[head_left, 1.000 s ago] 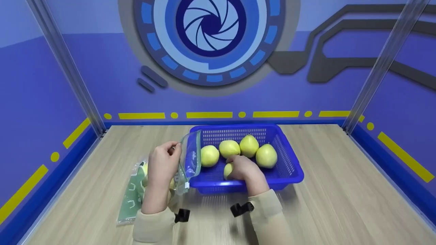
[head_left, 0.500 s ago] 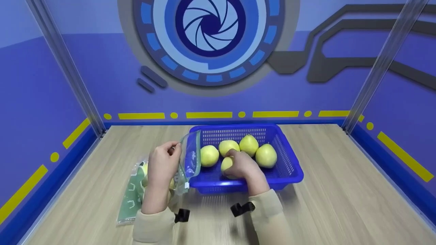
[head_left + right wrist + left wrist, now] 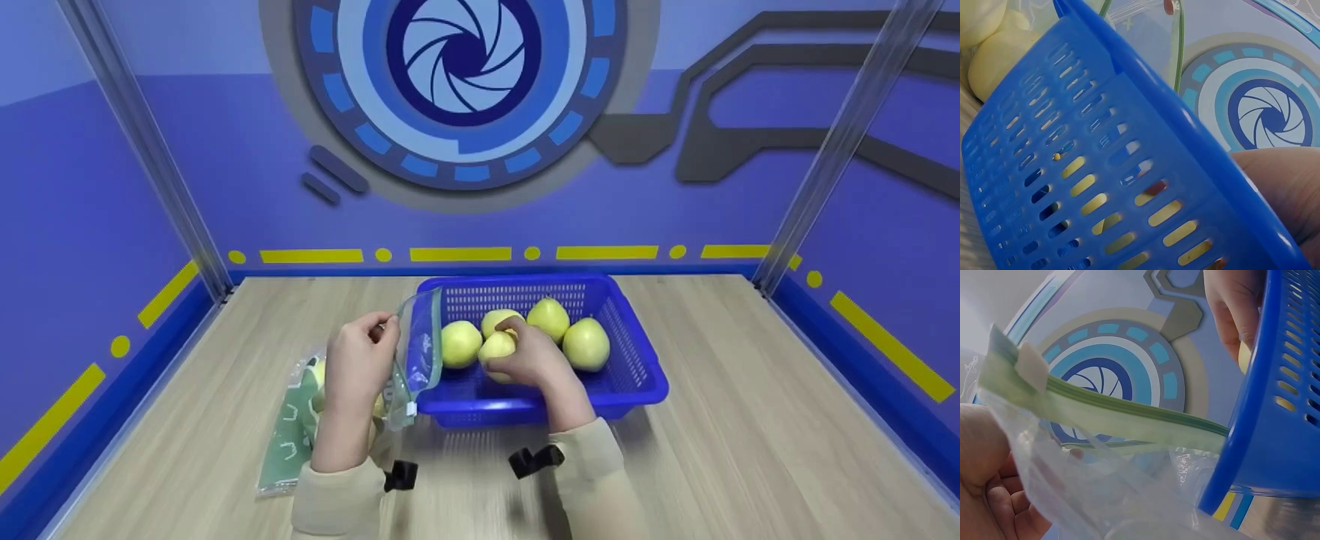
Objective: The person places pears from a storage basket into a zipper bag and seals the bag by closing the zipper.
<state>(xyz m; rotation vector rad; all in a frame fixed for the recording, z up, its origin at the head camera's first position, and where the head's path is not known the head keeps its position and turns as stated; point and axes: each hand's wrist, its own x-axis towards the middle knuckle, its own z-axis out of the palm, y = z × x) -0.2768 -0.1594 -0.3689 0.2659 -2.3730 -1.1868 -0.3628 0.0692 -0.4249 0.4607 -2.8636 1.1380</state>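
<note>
My left hand [image 3: 360, 364] pinches the upper edge of a clear zip bag [image 3: 421, 341] with a green border, holding its mouth up against the basket's left side. In the left wrist view the zip strip [image 3: 1134, 408] runs across to the basket rim. Yellow-green fruit, apparently pears, shows partly inside the bag behind my left forearm. Within the blue plastic basket [image 3: 658, 384], my right hand [image 3: 538, 356] grips a pear [image 3: 495, 351] with thumb and fingers. Other pears lie around it: one pear [image 3: 460, 344] to the left, another pear [image 3: 586, 345] to the right, more behind.
A green printed plastic bag part [image 3: 283, 442] lies flat on the wooden table [image 3: 750, 420] left of my left forearm. Blue panels [image 3: 487, 225] enclose the table at the back and sides. Black camera mounts [image 3: 401, 475] sit at both wrists.
My right hand has raised the pear slightly and shifted it left and away from me inside the basket, showing more of it. My left hand and the bag have stayed still.
</note>
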